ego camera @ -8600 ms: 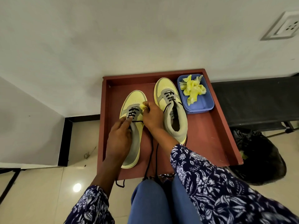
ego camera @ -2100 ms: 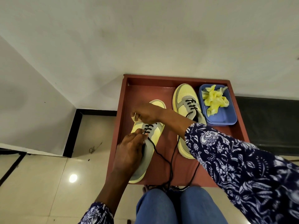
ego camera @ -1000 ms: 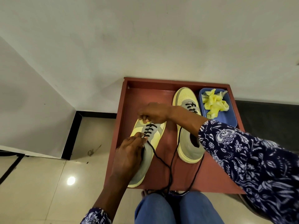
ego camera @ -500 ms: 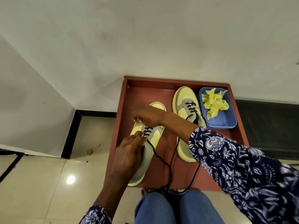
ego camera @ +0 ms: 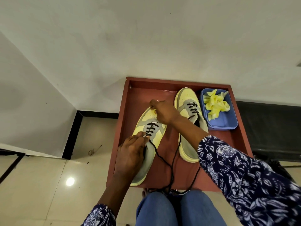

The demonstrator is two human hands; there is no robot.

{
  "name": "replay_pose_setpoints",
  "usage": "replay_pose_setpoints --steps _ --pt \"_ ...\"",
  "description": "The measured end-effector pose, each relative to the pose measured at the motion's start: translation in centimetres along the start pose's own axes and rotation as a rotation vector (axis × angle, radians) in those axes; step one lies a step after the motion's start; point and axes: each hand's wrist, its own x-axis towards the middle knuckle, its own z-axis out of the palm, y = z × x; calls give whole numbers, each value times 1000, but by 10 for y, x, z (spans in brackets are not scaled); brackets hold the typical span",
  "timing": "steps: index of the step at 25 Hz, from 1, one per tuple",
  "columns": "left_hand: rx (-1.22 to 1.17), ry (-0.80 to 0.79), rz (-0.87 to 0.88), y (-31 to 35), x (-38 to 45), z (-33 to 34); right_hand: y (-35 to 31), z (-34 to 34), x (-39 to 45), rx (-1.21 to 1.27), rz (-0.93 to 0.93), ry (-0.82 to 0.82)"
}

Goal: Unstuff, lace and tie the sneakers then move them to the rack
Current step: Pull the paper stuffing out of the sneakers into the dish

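While the person's knees in blue denim jeans (ego camera: 179, 209) sit at the near edge of the view, the low red-brown wooden tray (ego camera: 234, 144) lies directly beyond them on the cream tiled floor (ego camera: 40, 185); all positions below are given relative to this tray.

Loose ends of black shoelace (ego camera: 171, 173) trail over the tray's near edge toward the knees.

Left hand (ego camera: 130, 155), near-left part of tray: fingers pinched shut on the lace at the eyelets of the left yellow-and-grey sneaker (ego camera: 156, 139), palm lying over the shoe's grey collar. The sneaker sits in the left half of the tray, toe pointing to the far side, lace crossed through several lower eyelets.

Right hand (ego camera: 162, 111), arm in a navy floral-print sleeve (ego camera: 244, 176) crossing the tray from the near-right: fingers closed at the toe end of that same sneaker, thumb and forefinger pinched together; what they hold is too small to tell.

Right yellow-and-grey sneaker (ego camera: 187, 101): tray centre-right, upright, partly laced, heel partly behind the forearm.

Blue rectangular plastic tub (ego camera: 226, 123): far-right corner of tray, just beside the right sneaker, holding crumpled yellow stuffing paper (ego camera: 215, 103).

White wall (ego camera: 146, 38) stands beyond the tray's far edge.
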Motion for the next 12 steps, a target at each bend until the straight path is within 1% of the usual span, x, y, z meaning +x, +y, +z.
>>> replay_pose_setpoints --steps 2,5,9,12 --pt "9 4 8 -1 0 1 -9 1 -5 19 -38 -39" --pt "18 7 10 -2 -1 2 -21 -3 -12 84 -104 -145" --pt "27 11 12 0 -1 0 -21 -12 -18 188 -150 -178" --pt "20 7 3 0 -1 0 -17 -20 -18 113 -177 -248"
